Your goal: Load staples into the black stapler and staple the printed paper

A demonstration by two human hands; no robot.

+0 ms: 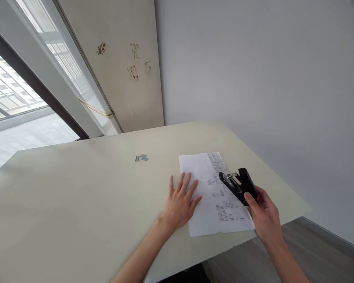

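Note:
A printed sheet of paper (206,212) lies on the pale table, its text along the right side; whether more sheets lie beneath it I cannot tell. Across its left edge my left hand (179,202) rests flat, fingers spread and holding nothing. My right hand (264,214) is wrapped round the rear of a black stapler (243,186), thumb on its side. The stapler's jaws gape toward the upper left, above the paper's right edge, and a metal part shows between them. Some of the right fingers are hidden behind the stapler.
Several small strips of staples (142,158) lie on the table (85,196) beyond my left hand. A grey wall (253,70) runs along the right. Behind the table stand a stained panel (129,90) and a window (11,86). The table's near edge drops to a wooden floor (306,251).

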